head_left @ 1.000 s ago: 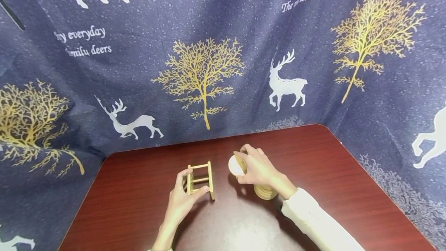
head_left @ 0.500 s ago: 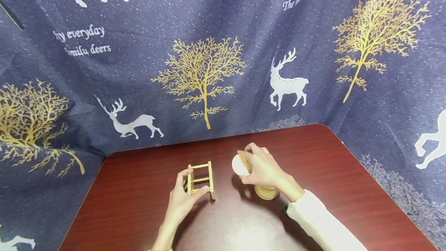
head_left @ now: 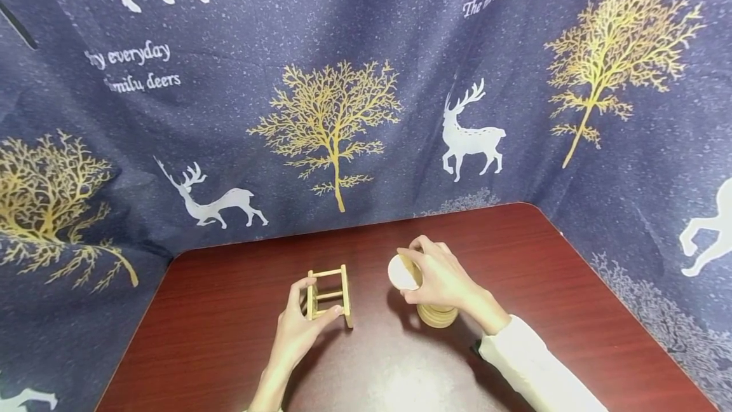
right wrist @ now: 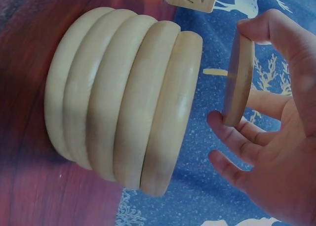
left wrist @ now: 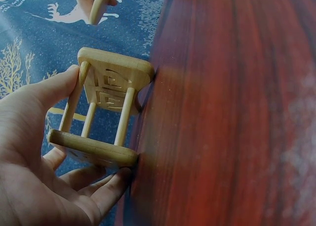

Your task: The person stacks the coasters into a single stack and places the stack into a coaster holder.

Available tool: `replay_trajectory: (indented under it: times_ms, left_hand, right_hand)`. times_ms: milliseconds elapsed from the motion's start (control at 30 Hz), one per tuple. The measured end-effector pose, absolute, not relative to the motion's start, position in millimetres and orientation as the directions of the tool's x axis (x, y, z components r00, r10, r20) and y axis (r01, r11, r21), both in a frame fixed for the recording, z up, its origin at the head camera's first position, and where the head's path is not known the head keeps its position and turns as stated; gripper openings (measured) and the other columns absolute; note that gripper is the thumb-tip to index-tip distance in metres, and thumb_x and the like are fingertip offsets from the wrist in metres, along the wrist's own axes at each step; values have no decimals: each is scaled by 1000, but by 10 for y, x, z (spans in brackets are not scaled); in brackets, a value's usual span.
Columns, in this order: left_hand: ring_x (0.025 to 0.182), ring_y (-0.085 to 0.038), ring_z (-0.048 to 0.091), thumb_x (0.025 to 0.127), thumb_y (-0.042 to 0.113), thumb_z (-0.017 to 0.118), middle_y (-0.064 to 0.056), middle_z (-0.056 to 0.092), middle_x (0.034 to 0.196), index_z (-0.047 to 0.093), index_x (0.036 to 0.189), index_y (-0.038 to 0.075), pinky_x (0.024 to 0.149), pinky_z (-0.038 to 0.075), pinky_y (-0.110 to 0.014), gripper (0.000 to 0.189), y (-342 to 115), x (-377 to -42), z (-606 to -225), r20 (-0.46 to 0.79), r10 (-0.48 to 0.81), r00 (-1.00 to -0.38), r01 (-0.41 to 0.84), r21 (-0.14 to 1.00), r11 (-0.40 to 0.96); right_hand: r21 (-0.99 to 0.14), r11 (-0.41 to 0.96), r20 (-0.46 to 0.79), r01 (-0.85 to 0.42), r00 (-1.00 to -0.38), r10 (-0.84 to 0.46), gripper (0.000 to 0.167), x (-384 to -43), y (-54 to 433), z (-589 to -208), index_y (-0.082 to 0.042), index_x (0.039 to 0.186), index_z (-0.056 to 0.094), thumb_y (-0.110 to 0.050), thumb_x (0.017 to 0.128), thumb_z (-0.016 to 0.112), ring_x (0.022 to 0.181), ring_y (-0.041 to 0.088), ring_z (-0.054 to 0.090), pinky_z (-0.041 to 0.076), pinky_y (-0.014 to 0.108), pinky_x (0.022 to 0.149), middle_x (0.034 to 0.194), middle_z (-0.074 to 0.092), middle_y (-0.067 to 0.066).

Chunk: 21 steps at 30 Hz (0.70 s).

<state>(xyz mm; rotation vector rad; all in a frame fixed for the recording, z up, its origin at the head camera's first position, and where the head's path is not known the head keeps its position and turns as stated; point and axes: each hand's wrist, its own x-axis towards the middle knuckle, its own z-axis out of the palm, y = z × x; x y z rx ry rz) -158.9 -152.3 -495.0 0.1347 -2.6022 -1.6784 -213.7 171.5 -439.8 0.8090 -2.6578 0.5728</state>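
My left hand [head_left: 294, 332] grips a small wooden coaster holder [head_left: 345, 294] on the table, thumb on its right side and fingers on its left. In the left wrist view the holder's slotted end panel [left wrist: 116, 67] and thin dowels [left wrist: 125, 117] show. My right hand [head_left: 437, 275] pinches a round wooden coaster [head_left: 403, 272] by its edge, tilted, with a pale face. Below that hand a stack of several round coasters [head_left: 437, 317] stands on the table, partly hidden by the wrist. The right wrist view shows the held coaster [right wrist: 239, 82] apart from the stack [right wrist: 123, 97].
The dark red wooden table [head_left: 229, 336] runs back to a blue cloth [head_left: 229, 132] printed with deer and trees. Light glares on the table's near middle. A small dark object [head_left: 476, 348] shows beside the right sleeve [head_left: 532, 361].
My right hand has moved a little to the right with the coaster, over more of the stack. The left hand and the coaster holder have stayed in place.
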Motion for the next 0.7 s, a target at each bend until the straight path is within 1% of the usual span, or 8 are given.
replay_trajectory:
  times_ms: [100,400,700]
  left_hand:
    - [132,-44,69,86,40,98,-28,53,164,50,155,26,99,60,-57,86,-1517,-1584,-4940,-10,-93,-996,-47,911,409]
    - [138,-47,64,86,38,98,-28,53,164,51,156,24,104,58,-59,85,-1516,-1585,-4942,-9,-95,-995,-48,913,405]
    - [139,-47,63,86,39,98,-28,53,163,51,155,25,109,55,-63,85,-1516,-1593,-4955,-8,-96,-995,-47,911,409]
  right_hand:
    - [-288,766,385,-576,-801,-458,77,-2112,1739,-4401,-4,141,74,-35,73,94,104,37,65,52,56,99,122,64,11]
    - [-303,773,376,-557,-816,-440,77,-2063,1831,-4442,-5,141,74,-34,73,94,105,38,64,52,55,95,123,64,10]
    - [-268,766,405,-584,-790,-460,74,-2034,1932,-4486,-4,138,76,-34,72,94,96,32,64,51,55,94,118,64,9]
